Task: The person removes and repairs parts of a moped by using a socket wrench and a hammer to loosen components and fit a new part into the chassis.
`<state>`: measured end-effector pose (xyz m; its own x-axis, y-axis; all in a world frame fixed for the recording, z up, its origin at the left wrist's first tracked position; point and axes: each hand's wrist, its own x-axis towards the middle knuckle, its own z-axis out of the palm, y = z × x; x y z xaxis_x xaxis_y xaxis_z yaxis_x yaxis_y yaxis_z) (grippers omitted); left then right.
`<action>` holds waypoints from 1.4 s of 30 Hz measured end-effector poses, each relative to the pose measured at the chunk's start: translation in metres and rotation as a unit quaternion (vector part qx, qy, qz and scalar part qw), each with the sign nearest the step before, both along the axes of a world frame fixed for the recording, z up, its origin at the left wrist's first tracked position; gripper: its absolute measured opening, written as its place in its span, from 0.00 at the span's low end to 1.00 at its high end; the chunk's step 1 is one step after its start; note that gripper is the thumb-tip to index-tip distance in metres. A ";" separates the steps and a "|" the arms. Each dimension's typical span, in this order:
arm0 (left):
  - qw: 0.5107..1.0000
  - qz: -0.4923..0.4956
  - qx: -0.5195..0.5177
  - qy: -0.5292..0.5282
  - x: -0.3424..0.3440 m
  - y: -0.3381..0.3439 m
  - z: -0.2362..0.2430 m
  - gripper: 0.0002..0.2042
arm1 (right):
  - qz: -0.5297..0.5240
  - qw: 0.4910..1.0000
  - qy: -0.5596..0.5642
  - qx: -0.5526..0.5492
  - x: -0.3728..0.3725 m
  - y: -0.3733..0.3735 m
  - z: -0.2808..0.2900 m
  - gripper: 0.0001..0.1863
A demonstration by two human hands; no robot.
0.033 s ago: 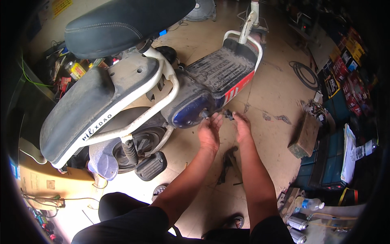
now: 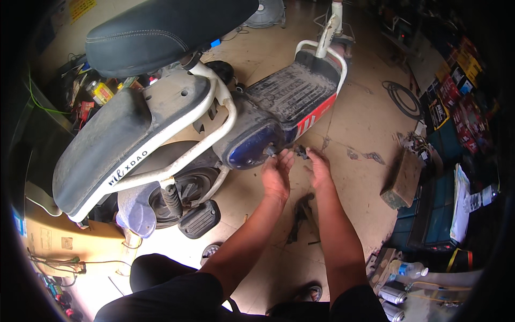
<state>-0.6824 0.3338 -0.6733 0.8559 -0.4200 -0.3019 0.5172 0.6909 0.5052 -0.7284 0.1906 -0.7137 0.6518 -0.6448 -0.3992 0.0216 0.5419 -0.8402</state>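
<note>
Dark part (image 2: 301, 152) held in R hand (image 2: 320, 167) fingertips; thumb just lowered, grip prob. loosened. L hand (image 2: 276, 176) part-open at knob (image 2: 270, 150), hold can't be told.

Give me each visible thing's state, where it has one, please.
White-framed, black-seated scooter: standing, dusty
Left bare hand: facing upward, grip unclear
Right bare hand: at small black part, grip unclear
Black flexible tubing or cable: coiled
Clear plastic bottle: capped

Here in the room, a head-worn fisheye camera looks down past its wearer's forearms (image 2: 343, 236) onto a nearby scooter (image 2: 249, 126).
</note>
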 end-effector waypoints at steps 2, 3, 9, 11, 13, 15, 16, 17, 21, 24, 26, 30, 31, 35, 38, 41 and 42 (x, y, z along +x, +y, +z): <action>1.000 0.005 0.006 -0.001 0.001 0.004 -0.002 0.19 | 0.025 0.996 -0.029 0.079 0.005 0.008 0.005 0.28; 1.000 0.001 0.006 -0.005 0.001 0.003 -0.001 0.19 | 0.009 0.996 -0.050 0.079 0.007 0.006 0.000 0.26; 1.000 0.010 -0.005 0.022 0.000 -0.005 -0.002 0.18 | -0.035 0.992 -0.112 0.050 0.015 -0.002 -0.014 0.19; 0.999 0.016 -0.009 0.030 -0.001 -0.007 -0.001 0.17 | -0.033 0.992 -0.113 0.035 0.015 -0.001 -0.009 0.18; 0.999 0.026 -0.011 0.044 -0.001 -0.009 0.000 0.18 | -0.025 0.994 -0.103 0.014 0.012 -0.001 -0.006 0.17; 0.998 0.037 -0.008 0.049 -0.001 -0.011 -0.001 0.17 | -0.020 0.995 -0.098 -0.005 0.011 -0.001 -0.005 0.16; 0.998 0.043 -0.005 0.046 0.000 -0.013 -0.002 0.17 | -0.018 0.995 -0.097 -0.014 0.011 0.000 -0.006 0.15; 0.998 0.049 -0.002 0.044 0.000 -0.014 -0.003 0.16 | -0.016 0.995 -0.097 -0.022 0.011 0.000 -0.006 0.15; 0.995 0.075 0.037 0.054 0.001 -0.019 0.004 0.13 | -0.021 0.995 -0.071 -0.070 0.011 0.002 -0.003 0.15; 0.991 0.098 0.040 0.079 0.002 -0.023 0.007 0.12 | -0.021 0.993 -0.070 -0.090 0.011 0.002 -0.003 0.15; 0.988 0.115 0.028 0.096 0.003 -0.026 0.011 0.13 | -0.016 0.992 -0.067 -0.103 0.010 -0.003 -0.004 0.16; 0.989 0.098 0.026 0.111 0.007 -0.028 0.002 0.09 | -0.038 0.991 -0.074 -0.103 0.009 -0.002 0.001 0.16; 0.988 0.097 0.025 0.116 0.011 -0.029 -0.007 0.09 | -0.038 0.991 -0.079 -0.102 0.013 -0.001 -0.002 0.16; 0.996 0.075 -0.009 0.046 -0.007 -0.031 -0.005 0.10 | -0.033 0.990 -0.081 -0.112 0.007 -0.003 -0.007 0.15; 0.998 0.060 0.015 0.023 -0.010 -0.022 -0.012 0.13 | -0.006 0.999 -0.043 -0.033 0.013 0.005 -0.027 0.14; 0.993 0.046 0.104 0.022 -0.027 -0.011 -0.002 0.15 | 0.130 0.988 0.034 0.082 0.013 -0.007 -0.063 0.11; 0.991 0.021 0.134 0.002 -0.032 0.002 -0.003 0.16 | 0.167 0.978 0.100 0.070 0.016 0.002 -0.056 0.09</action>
<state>-0.7146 0.3355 -0.6760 0.8697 -0.2885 -0.4006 0.4929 0.5526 0.6721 -0.7122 0.1924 -0.7700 0.7170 -0.3393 -0.6089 -0.3328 0.6010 -0.7267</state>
